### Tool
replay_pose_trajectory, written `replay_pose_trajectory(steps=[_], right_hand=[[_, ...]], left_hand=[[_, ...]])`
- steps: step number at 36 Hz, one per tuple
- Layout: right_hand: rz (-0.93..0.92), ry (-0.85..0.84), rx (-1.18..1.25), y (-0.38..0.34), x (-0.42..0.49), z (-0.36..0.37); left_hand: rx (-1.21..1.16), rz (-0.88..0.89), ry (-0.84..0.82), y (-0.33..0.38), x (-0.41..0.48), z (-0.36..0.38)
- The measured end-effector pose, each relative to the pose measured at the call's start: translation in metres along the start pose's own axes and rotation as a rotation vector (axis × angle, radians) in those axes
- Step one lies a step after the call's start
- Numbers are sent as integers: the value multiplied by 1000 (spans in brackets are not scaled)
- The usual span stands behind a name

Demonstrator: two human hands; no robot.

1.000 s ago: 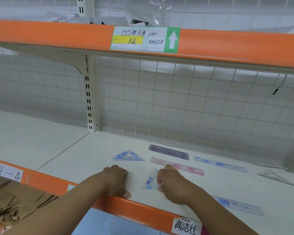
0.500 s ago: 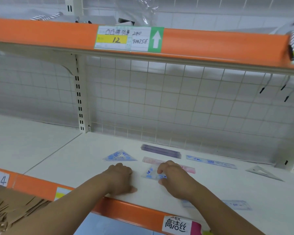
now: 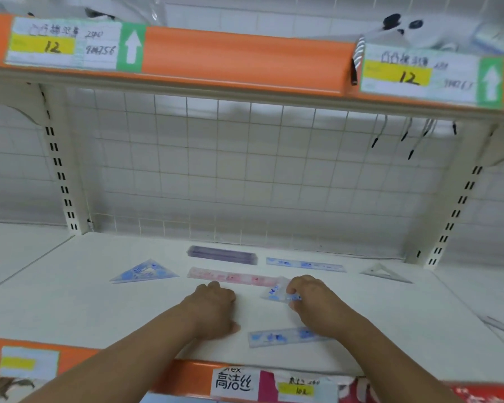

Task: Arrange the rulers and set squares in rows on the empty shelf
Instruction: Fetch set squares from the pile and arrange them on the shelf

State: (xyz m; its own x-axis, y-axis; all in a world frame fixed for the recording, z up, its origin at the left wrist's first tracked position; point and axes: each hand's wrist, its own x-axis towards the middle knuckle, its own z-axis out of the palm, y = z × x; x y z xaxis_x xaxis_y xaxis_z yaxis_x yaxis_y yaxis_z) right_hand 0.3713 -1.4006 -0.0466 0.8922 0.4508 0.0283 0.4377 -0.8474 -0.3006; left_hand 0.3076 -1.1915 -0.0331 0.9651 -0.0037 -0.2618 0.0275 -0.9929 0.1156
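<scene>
The fingers (image 3: 294,290) of the right hand (image 3: 314,305) are curled and clamped on a small set square (image 3: 275,295), clear with blue print. They pinch it by its right edge, and it sits tilted just above the white shelf (image 3: 99,303). Its far corner reaches the right end of the pink ruler (image 3: 230,277); whether the two touch cannot be told.

The left hand (image 3: 213,308) is at 9 o'clock from the right, near but apart. Its fingers (image 3: 216,287) are tucked together under the palm and hold nothing, and the thumb lies on the shelf.

The pink ruler lies flat at 12 o'clock from the left hand. At 12 o'clock from it is a stack of purple rulers (image 3: 221,255). A blue ruler (image 3: 304,264) lies flat at 3 o'clock from that stack. At 9 o'clock from the pink ruler lies a blue set square (image 3: 143,273), flat and apart from it. A clear set square (image 3: 386,273) lies at 2 o'clock from the right hand, well apart. At 6 o'clock from the held piece lies a second blue ruler (image 3: 280,336), its right end hidden under the right wrist.

Behind the shelf stands a wire grid (image 3: 245,170). Price labels (image 3: 64,45) sit on the orange strip (image 3: 245,59) overhead.
</scene>
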Motion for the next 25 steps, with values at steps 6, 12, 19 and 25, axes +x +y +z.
replay_pose_trajectory(steps=[6,12,19,25], right_hand=[[49,-3,-19,36,-2,-10],[76,-42,-74,66,4,-17],[67,-76,-80,83,10,-22],[64,-95,-30,85,15,-22]], left_hand=[[20,17,1,24,13,2],[54,8,6,35,21,4],[47,-18,17,38,23,5],[56,-25,35,39,21,6]])
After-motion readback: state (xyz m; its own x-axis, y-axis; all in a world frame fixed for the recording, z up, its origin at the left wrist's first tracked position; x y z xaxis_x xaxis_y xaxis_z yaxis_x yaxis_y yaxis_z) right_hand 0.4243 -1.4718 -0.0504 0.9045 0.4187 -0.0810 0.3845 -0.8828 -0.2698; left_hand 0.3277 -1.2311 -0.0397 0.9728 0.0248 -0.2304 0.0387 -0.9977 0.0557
